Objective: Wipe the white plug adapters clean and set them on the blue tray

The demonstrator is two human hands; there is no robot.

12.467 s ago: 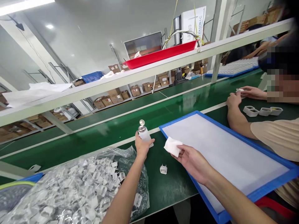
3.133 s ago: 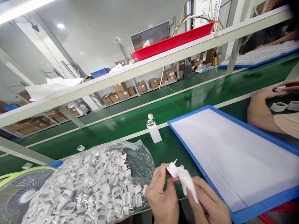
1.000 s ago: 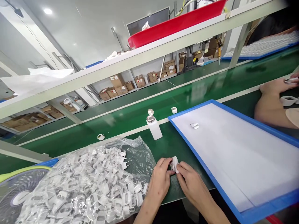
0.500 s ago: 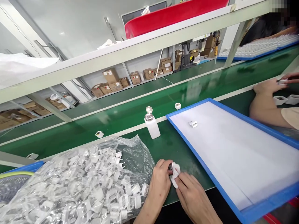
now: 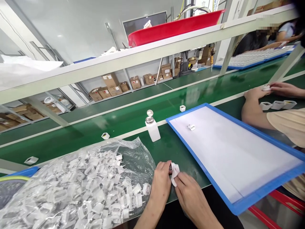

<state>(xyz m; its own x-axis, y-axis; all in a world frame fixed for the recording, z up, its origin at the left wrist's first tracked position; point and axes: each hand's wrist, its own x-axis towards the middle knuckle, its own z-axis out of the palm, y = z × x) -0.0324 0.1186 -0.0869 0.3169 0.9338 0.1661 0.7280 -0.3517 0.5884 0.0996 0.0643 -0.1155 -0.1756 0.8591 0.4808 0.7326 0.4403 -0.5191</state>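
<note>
Over the near edge of the green bench, my left hand is closed on a small white plastic housing, mostly hidden by fingers and cloth. My right hand pinches a white cloth and presses it against that housing. To the left of my hands, a clear plastic bag holds a heap of similar white plastic housings. Beyond my hands stands a white pump bottle with its metal lid up. On the right, a blue-rimmed tray with a white lining bears one white plug part.
Several white housings, one of them here, lie on the green conveyor belt. A co-worker's hands handle a part at the right, beside more white housings. A shelf rail with a red tray crosses above.
The view has shifted, showing more of the co-workers at the right. Belt parts at the left have moved slightly rightward. My hands keep hold of the housing and cloth.
</note>
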